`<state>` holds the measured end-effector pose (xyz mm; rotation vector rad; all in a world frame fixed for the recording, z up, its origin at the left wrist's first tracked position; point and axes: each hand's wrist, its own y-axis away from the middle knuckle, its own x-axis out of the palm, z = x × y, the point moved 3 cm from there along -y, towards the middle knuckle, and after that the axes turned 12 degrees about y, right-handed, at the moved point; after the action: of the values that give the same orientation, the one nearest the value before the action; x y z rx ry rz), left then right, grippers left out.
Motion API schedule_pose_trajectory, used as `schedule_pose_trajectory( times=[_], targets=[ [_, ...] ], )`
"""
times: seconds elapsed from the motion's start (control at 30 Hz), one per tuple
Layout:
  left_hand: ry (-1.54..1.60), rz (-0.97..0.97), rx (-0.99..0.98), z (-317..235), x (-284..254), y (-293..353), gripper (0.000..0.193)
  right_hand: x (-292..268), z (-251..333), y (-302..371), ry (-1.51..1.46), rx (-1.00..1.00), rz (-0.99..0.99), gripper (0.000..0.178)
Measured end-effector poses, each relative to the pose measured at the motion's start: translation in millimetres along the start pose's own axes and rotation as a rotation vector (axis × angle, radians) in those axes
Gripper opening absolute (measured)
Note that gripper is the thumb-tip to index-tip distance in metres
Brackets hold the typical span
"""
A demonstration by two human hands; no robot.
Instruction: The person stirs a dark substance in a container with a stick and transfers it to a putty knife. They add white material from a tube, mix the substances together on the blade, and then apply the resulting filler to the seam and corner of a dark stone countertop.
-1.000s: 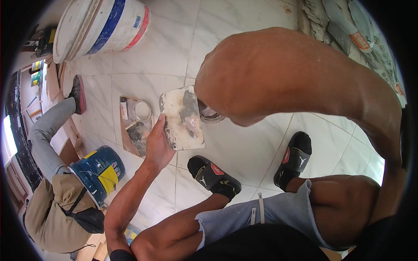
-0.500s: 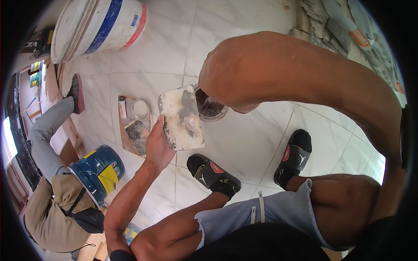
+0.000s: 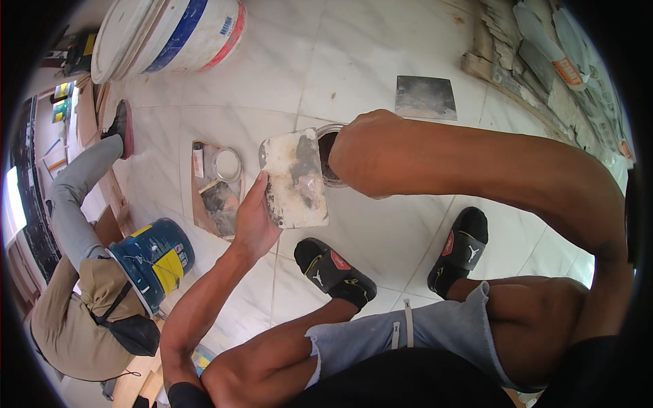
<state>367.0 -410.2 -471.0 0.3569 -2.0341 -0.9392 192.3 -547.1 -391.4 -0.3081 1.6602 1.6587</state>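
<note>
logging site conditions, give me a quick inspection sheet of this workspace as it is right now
surface: pale marble-look tiled floor, dusty.
job's things: flat putty-smeared board tilted up; small round container with dark contents, partly hidden behind the right hand.
clutter: large white bucket on its side; blue and yellow bucket; brown board with a round lid and scraps; dark square plate; debris pile along the wall.
hands: left hand grips the board's lower edge; right hand is at the container, its grip hidden.
cables: nothing seen.
surroundings: another person crouches at the left; the wearer's black sandals rest on the floor.
</note>
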Motion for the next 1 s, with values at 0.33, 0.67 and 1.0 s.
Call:
schedule_pose_trajectory(
  times=[0.33,0.67,1.0],
  targets=[
    [0.009,0.017,0.028,-13,-3,-4,0.051,-9,-15,69,-0.066,0.001,-0.293,0.021],
    [-0.065,-0.012,0.168,-40,10,-15,0.045,19,-39,125,-0.04,0.239,-0.384,0.019],
    [-0.144,0.009,0.213,-51,23,-20,0.044,6,-44,190,-0.249,0.308,-0.589,0.028]
  ],
)
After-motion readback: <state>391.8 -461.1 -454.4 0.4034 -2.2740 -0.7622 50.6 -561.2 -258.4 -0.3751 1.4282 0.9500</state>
